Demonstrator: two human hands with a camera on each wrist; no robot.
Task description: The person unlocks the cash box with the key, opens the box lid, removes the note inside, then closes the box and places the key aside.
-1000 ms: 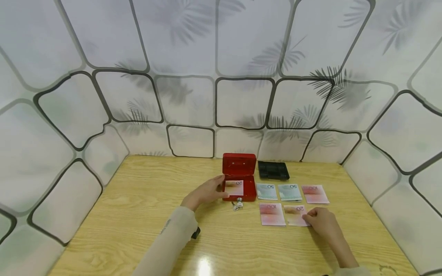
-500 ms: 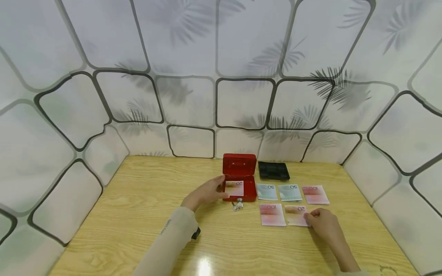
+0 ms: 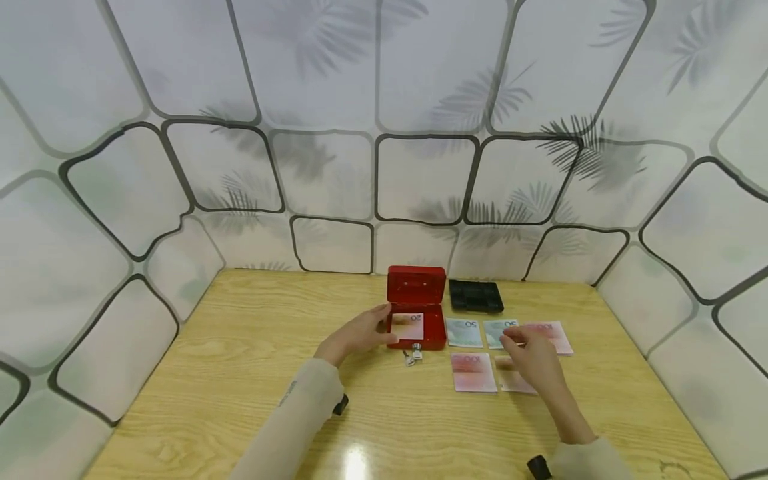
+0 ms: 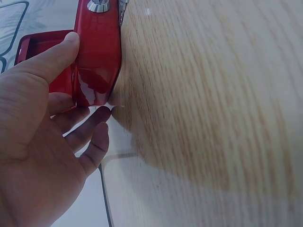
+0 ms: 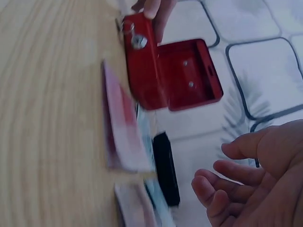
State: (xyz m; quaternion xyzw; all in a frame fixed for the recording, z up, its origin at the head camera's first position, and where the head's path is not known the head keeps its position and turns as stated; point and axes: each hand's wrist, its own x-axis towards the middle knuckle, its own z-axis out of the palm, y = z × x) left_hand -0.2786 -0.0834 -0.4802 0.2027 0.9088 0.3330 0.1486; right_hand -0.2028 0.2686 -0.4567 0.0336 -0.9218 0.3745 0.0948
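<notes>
My left hand (image 3: 359, 335) grips the left side of an open red cash box (image 3: 433, 328), its thumb over the rim in the left wrist view. Inside the box lies a 20 banknote (image 3: 407, 327). To the box's right are a 50 note stack (image 3: 463, 333), a second 50 stack (image 3: 494, 327) and a 100 stack (image 3: 559, 339). Nearer me lie another 100 stack (image 3: 473, 372) and a 20 stack (image 3: 515, 380). Over the second 50 stack hovers my right hand (image 3: 534, 359), fingers loosely bent around nothing in the right wrist view (image 5: 255, 179).
A black compartment tray (image 3: 475, 297) lies behind the notes. Small keys (image 3: 410, 360) hang at the lock (image 3: 417, 349) on the box's front. The wooden table (image 3: 240, 353) meets patterned walls (image 3: 330, 247) at its back and sides.
My right hand has left the front 20 stack and moved forward and left, over the second 50 stack. The left hand and the box stay as they were.
</notes>
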